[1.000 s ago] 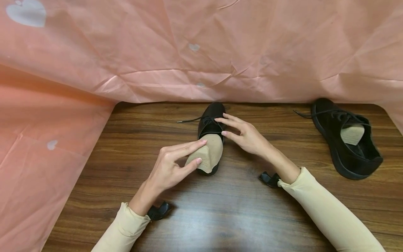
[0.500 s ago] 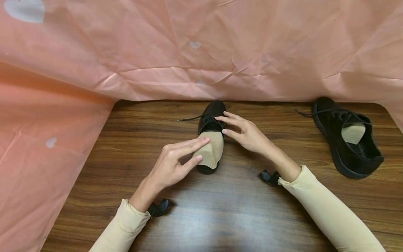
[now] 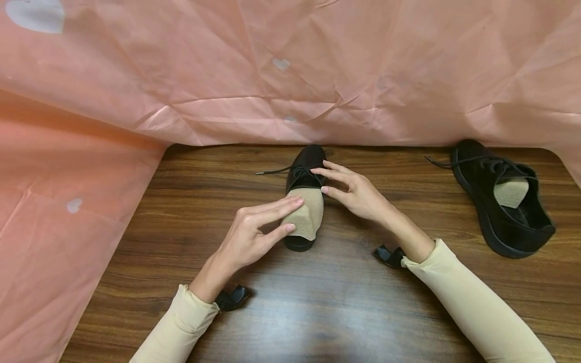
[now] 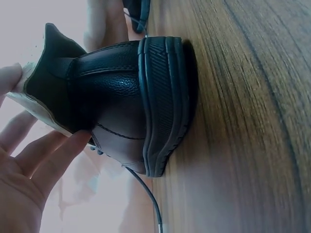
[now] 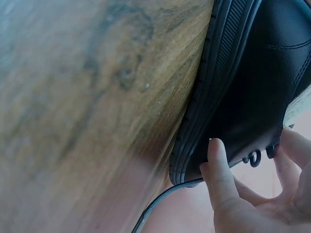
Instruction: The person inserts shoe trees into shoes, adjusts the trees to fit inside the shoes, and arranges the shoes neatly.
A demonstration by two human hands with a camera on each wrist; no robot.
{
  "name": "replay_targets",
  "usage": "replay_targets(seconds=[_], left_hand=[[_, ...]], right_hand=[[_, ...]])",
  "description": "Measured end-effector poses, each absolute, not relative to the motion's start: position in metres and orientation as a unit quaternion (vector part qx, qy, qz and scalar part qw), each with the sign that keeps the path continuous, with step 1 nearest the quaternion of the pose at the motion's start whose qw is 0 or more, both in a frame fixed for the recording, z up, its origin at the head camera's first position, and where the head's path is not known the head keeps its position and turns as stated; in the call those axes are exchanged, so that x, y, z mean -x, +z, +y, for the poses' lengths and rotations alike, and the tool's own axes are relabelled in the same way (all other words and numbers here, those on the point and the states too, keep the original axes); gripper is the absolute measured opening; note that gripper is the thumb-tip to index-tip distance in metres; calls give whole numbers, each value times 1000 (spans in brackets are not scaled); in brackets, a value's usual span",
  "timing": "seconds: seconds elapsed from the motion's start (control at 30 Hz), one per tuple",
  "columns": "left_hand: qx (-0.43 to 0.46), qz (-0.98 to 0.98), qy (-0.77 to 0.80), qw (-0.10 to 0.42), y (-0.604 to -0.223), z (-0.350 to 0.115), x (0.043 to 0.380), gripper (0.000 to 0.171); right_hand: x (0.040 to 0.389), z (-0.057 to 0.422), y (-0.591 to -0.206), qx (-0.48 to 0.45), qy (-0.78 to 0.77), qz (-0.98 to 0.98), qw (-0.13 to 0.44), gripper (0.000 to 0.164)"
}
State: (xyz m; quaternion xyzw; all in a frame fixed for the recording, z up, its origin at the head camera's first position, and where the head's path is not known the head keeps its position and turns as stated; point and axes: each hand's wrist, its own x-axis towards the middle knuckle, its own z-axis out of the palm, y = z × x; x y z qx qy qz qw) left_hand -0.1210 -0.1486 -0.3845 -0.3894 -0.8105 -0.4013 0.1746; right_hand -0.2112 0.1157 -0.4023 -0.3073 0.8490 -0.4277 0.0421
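A black lace-up shoe [image 3: 308,160] stands on the wooden table, toe pointing away. From its opening sticks a beige moulded-pulp shoe insert [image 3: 307,214], its front part hidden inside. My left hand [image 3: 249,231] pinches the insert's near end between thumb and fingers; in the left wrist view the fingertips [image 4: 80,141] lie by the shoe's opening, above the heel [image 4: 121,97]. Against the shoe's right side and laces rest the spread, nearly straight fingers of my right hand [image 3: 356,194]. In the right wrist view one fingertip [image 5: 216,148] touches the black upper [image 5: 243,107].
A second black shoe [image 3: 504,227] stands at the right with a similar insert [image 3: 510,193] inside. Pink sheeting with hearts [image 3: 290,80] borders the table [image 3: 204,191] at the back and left. A loose lace [image 3: 274,172] sticks out leftward from the middle shoe.
My left hand has moved slightly forward and right, and the insert has slid a little further into the shoe, baring more of the heel. My right hand has stayed at the shoe's side.
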Motion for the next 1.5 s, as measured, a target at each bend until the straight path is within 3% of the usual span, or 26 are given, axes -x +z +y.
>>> replay_targets(seconds=[1.0,1.5], left_hand=[[411,-818,-379,133,-385,-153,128,44],[400,-836,-344,150,-385,-153,130,47]], right_hand=[[213,114,-404,291,-447,846,28,37],[213,114,-403,284,-458,842,19,35]])
